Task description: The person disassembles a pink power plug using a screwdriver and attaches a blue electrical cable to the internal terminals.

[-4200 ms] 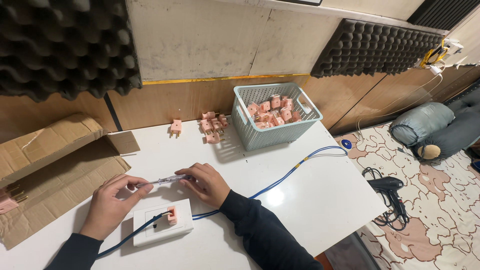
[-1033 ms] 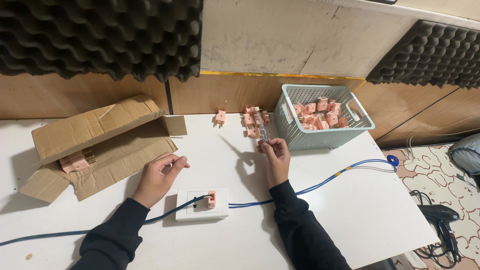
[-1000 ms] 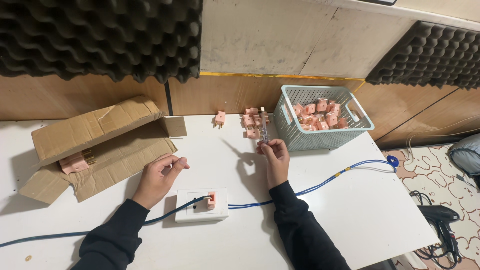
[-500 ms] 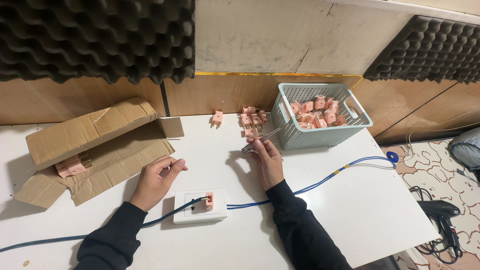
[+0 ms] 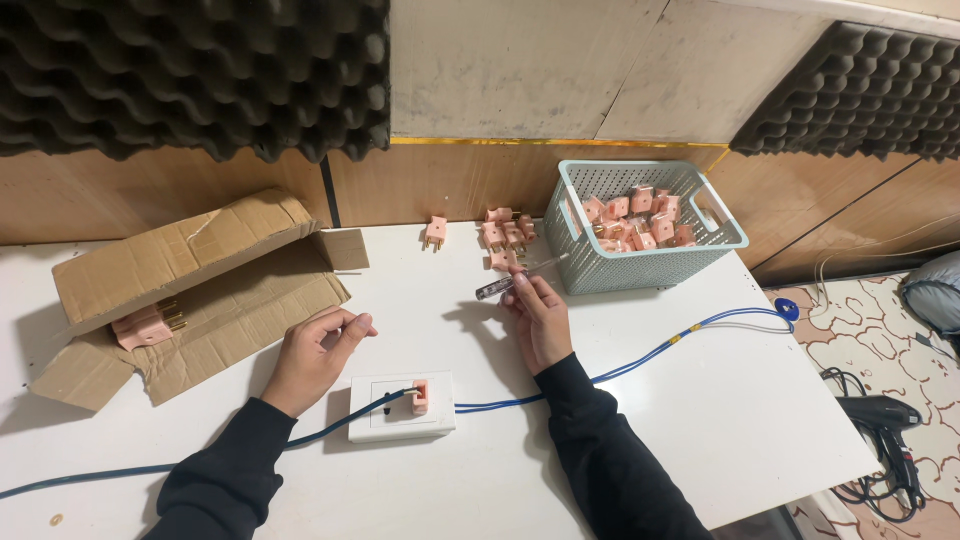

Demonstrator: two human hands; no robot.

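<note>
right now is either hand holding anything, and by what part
The right hand holds a slim screwdriver-like tester by its dark handle end, the clear shaft pointing toward the basket. The left hand holds nothing, resting on the table.

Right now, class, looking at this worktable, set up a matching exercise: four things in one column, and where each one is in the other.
1. screwdriver
2. basket
3. white socket box
4. cardboard box

a. left part of the table
b. near the wall, filled with pink plugs
c. between the two forearms
d. in the right hand

Pairs: 1-d, 2-b, 3-c, 4-a
</note>
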